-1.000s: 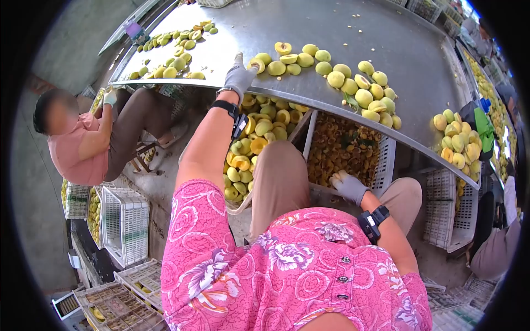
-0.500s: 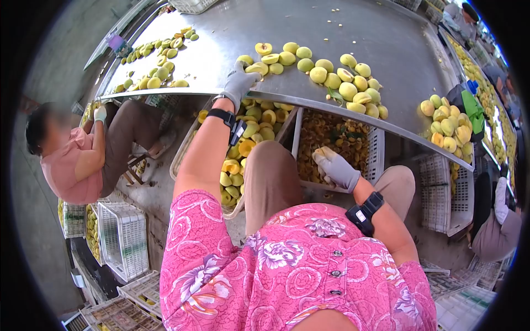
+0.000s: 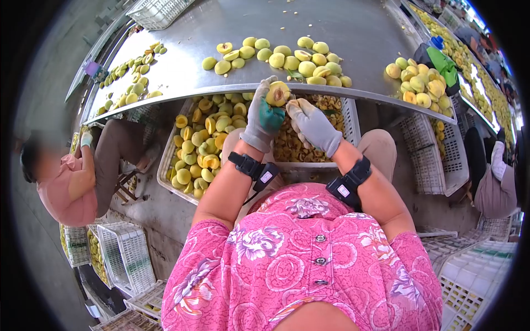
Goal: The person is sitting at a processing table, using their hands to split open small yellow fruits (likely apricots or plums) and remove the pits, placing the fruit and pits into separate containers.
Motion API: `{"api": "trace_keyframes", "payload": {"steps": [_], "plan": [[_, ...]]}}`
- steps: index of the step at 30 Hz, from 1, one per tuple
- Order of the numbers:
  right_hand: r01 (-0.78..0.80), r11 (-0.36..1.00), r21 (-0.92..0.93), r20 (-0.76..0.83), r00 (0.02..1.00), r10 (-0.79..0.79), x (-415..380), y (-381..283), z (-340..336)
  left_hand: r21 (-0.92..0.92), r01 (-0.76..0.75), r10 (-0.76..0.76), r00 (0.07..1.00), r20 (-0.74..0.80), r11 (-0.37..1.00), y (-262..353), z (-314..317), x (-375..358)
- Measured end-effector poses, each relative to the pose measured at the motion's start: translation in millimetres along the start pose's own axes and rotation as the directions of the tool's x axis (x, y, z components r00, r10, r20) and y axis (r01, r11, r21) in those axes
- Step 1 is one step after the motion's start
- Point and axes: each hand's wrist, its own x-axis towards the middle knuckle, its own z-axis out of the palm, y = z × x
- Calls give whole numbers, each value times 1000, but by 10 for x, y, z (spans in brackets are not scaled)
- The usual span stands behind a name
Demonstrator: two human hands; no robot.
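Observation:
My left hand, in a grey and green glove, holds a halved fruit with its cut face and brown pit showing. Close beside it on the right is my right hand, gloved in grey, its fingers pinched together near the fruit; whether anything is between them is too small to tell. Both hands are at the metal table's edge. Below them sits a crate of brown and orange scraps. A crate full of halved fruit stands to its left. Yellow-green fruit lies on the table just beyond my hands.
A seated person in pink is at the left. More fruit is heaped at the table's right corner beside a green bag. White crates stand at lower left, others at right. Another person is far right.
My left hand has come back from the fruit on the table and now holds a halved fruit. My right hand has risen from over the scrap crate to meet it. The view has shifted.

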Motion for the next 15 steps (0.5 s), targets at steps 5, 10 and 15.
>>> {"api": "trace_keyframes", "payload": {"steps": [5,10,15], "plan": [[31,999,6,-31,999,-31,-90,46,-41,49,56,-60,994,87,997,-154,52,-131],[48,999,20,-14,999,-47,-154,86,-71,92,38,-45,996,76,995,-246,178,-248],[229,973,-43,-66,971,-231,18,385,-44,262,-127,111,991,73,957,-344,147,-255]]}}
